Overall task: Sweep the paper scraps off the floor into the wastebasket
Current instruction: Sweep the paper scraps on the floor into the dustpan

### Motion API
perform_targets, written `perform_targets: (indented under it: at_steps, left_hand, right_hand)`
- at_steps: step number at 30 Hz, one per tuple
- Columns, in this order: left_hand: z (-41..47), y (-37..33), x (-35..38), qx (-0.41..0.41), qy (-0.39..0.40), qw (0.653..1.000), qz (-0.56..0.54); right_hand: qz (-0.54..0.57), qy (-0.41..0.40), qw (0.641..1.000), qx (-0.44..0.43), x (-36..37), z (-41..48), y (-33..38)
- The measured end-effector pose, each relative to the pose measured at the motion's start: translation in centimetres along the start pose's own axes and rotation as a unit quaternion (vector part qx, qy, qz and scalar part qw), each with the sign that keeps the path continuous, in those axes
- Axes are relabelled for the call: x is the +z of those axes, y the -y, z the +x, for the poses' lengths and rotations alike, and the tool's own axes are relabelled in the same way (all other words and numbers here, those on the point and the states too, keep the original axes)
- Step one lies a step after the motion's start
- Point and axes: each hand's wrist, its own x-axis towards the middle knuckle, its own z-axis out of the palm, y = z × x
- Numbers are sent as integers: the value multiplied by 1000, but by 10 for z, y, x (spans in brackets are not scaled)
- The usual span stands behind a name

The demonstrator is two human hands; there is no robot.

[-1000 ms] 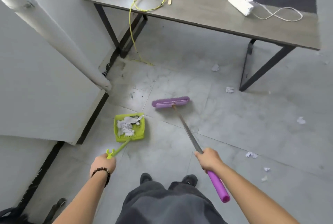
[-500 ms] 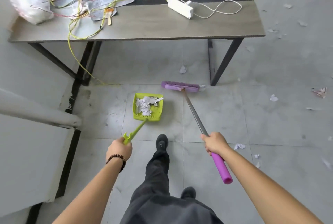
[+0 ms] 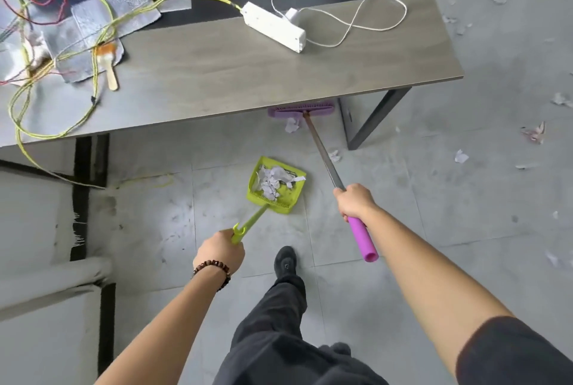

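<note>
My left hand [image 3: 220, 253] grips the handle of a lime-green dustpan [image 3: 293, 195] that rests on the grey floor and holds a heap of white paper scraps [image 3: 273, 181]. My right hand [image 3: 355, 201] is closed on the metal shaft of a purple broom [image 3: 322, 149]. The broom's purple head [image 3: 300, 110] sits partly under the table edge, with one scrap [image 3: 291, 124] right in front of it. Another scrap [image 3: 335, 155] lies beside the shaft. More scraps [image 3: 461, 156] are scattered over the floor to the right. No wastebasket is in view.
A grey table [image 3: 217, 74] with black legs [image 3: 376, 119] stands ahead, carrying a white power strip [image 3: 273, 26], tangled yellow and red wires [image 3: 93, 52] and foil bags. A yellow cable hangs to the floor at the left. My dark shoe [image 3: 285, 263] steps forward.
I have stepped closer to the table. The broom head has gone forward under the table edge, and the dustpan has moved forward and right with my left hand.
</note>
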Motion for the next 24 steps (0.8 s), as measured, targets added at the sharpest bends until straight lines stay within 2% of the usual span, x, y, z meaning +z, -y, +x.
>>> perform_targets:
  at_steps: [4,9,13,16,20,24]
  left_hand:
    - [32,-18,-29,-5,10,1000,20]
    - [51,-44,-56,-15,19,1000,20]
    - [48,-64,-61,-17,36,999,1]
    - [32,-77,-53,-13,52,999,-2]
    - [4,-85,-35,2,47,998,51]
    - [-4,-91,-27,0,59,995,79]
  right_hand:
    - [-14,34,997,62,-8,31,18]
    - [-35,102,984,141,-27,3,-33]
    - [64,118,972,194,-41,-22,-79]
    - [79,101,976,174,-52,-27,-83]
    - [60,112,983,136,-74,-35,-81]
    - [145,119,970,153,-103,-42,-91]
